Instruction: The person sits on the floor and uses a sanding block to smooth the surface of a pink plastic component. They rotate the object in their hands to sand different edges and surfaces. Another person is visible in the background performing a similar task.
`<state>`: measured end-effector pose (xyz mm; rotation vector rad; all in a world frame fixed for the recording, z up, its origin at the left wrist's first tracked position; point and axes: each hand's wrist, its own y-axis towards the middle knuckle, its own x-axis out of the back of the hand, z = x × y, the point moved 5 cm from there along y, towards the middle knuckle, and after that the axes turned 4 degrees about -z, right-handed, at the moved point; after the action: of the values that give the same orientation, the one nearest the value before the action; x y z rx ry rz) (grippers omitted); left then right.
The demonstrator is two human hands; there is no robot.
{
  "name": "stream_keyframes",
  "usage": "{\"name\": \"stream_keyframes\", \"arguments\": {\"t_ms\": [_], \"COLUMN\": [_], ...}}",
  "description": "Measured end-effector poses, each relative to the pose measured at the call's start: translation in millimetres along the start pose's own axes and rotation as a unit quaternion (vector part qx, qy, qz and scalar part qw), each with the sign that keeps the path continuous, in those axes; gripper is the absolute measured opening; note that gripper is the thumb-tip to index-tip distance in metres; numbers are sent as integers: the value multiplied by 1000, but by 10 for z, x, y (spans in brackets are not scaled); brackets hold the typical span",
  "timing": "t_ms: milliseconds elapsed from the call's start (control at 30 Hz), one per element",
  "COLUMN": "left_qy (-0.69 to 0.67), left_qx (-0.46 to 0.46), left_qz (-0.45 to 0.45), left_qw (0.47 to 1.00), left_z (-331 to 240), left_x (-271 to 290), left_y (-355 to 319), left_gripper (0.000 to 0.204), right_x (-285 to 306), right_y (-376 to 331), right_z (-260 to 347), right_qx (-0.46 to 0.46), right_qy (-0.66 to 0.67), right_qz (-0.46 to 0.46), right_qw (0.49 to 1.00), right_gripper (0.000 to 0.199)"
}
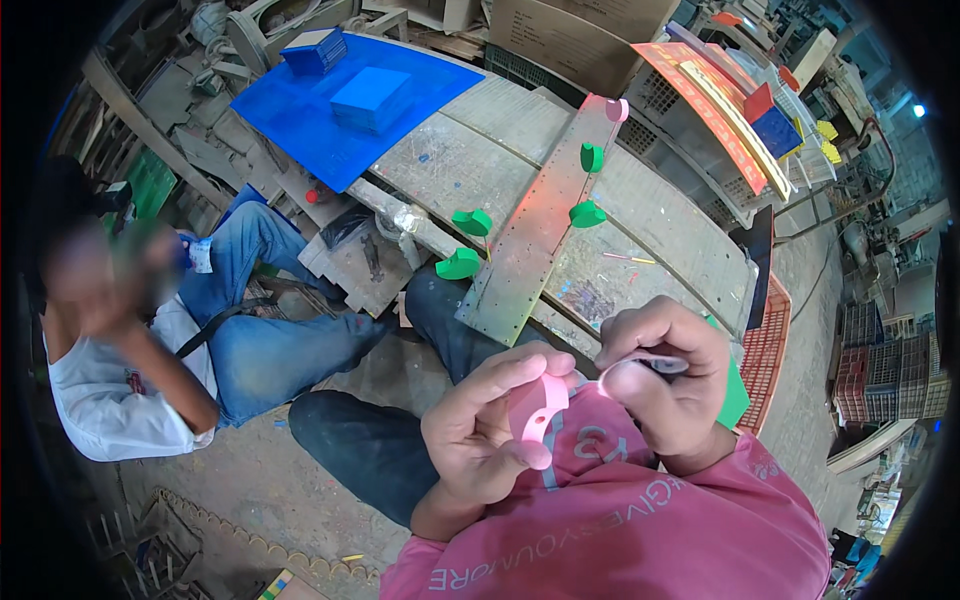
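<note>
My left hand [480,425] pinches a pink curved foam piece [538,410] between thumb and fingers, close to my chest. My right hand [670,375] grips a thin pink strip [640,362] that joins the same piece at its right end. Both hands meet above my pink shirt [620,520]. Ahead of them a long perforated board [530,240] lies slanted on the worn table [660,220], with green foam shapes [472,222] and a pink one [617,110] standing on thin sticks along it.
Another person [130,350] in a white top and jeans sits on the ground to my left. A blue sheet [300,120] with stacked blue blocks covers the table's far left. Cardboard boxes, crates [765,350] and red and yellow sheets stand at right.
</note>
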<state>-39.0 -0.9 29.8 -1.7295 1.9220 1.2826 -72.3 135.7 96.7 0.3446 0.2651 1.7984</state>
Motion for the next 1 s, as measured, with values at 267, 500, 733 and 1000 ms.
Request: {"name": "stream_keyframes", "arguments": {"t_ms": [267,500,733,1000], "left_qy": [33,58,40,64], "left_qx": [-25,-19,-11,-18], "left_qz": [0,-8,-32,-50], "left_qw": [999,998,999,997], "left_z": [-29,-24,-16,-35], "left_x": [-3,-1,48,58], "left_y": [15,-2,-12,-15], "left_gripper": [60,65,71,76], "right_x": [-9,-93,43,-7], "right_y": [12,70,-4,36], "right_z": [52,15,-56,23], "right_qx": [-26,9,-9,33], "right_qy": [-11,-41,23,-64], "right_qz": [9,-2,-98,-14], "right_qw": [1000,999,995,997], "right_gripper": [28,40,29,15]}}
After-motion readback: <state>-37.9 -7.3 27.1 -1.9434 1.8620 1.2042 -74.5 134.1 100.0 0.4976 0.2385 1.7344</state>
